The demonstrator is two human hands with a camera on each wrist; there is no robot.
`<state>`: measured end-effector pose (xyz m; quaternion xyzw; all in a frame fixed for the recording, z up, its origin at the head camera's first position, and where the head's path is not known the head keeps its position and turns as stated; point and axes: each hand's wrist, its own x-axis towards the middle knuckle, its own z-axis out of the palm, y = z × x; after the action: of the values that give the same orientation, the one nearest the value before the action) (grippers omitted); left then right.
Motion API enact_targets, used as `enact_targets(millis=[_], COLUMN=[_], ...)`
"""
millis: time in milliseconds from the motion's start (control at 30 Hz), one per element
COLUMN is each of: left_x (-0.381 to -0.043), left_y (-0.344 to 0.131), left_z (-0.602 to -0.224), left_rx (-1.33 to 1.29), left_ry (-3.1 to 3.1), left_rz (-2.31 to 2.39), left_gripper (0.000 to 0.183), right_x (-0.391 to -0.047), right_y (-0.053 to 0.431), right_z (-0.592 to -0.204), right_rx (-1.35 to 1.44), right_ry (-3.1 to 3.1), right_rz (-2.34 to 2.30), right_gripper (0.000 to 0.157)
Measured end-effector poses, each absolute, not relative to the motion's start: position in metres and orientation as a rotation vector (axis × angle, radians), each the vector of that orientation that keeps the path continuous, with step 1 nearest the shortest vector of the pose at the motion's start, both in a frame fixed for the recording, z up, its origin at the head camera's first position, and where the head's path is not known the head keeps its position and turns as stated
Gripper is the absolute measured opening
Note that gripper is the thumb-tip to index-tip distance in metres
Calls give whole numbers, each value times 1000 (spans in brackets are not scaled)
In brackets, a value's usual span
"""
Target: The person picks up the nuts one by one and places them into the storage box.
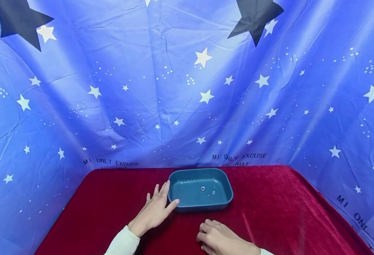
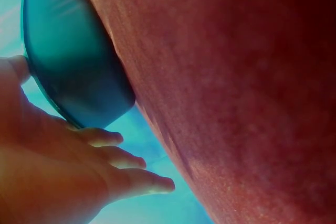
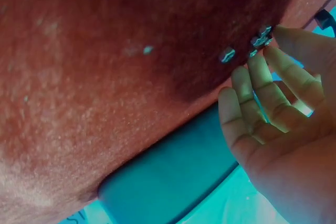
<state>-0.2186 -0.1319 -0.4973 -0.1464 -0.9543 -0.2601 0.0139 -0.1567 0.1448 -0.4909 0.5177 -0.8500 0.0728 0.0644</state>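
Observation:
A teal rectangular tray (image 1: 200, 209) stands on the red cloth, with several small shiny metal pieces (image 1: 203, 188) on its floor. At its left end, my left hand (image 1: 155, 210) has its fingers stretched out; the thumb and index fingertip touch the rim. In the left wrist view, the other fingers extend past the tray's side. My right hand (image 1: 220, 237) is low over the cloth in front of the tray, fingers loosely bent. Beside its thumb and index fingertips, the right wrist view shows several hex nuts (image 3: 260, 40) close together, plus a separate nut (image 3: 227, 54).
Red velvet cloth (image 1: 269, 198) covers the table. Another small shiny piece (image 3: 148, 50) lies on it, apart from the nuts. A blue star-printed curtain (image 1: 161, 106) hangs behind and along both sides of the table.

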Motion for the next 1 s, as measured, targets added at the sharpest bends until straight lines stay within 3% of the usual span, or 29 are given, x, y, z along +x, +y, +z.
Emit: enact_targets(millis=[633, 1000], left_x=[-219, -218], left_y=[-133, -133], left_z=[-496, -495], left_rx=[-458, -462], left_ry=[-2982, -2979], left_rz=[-831, -836], left_gripper=[93, 92], right_x=[-156, -174], right_y=[144, 141], right_z=[-492, -463], right_rx=[1596, 1457], right_ry=[-2493, -2358], right_rz=[184, 272], right_gripper=[18, 13])
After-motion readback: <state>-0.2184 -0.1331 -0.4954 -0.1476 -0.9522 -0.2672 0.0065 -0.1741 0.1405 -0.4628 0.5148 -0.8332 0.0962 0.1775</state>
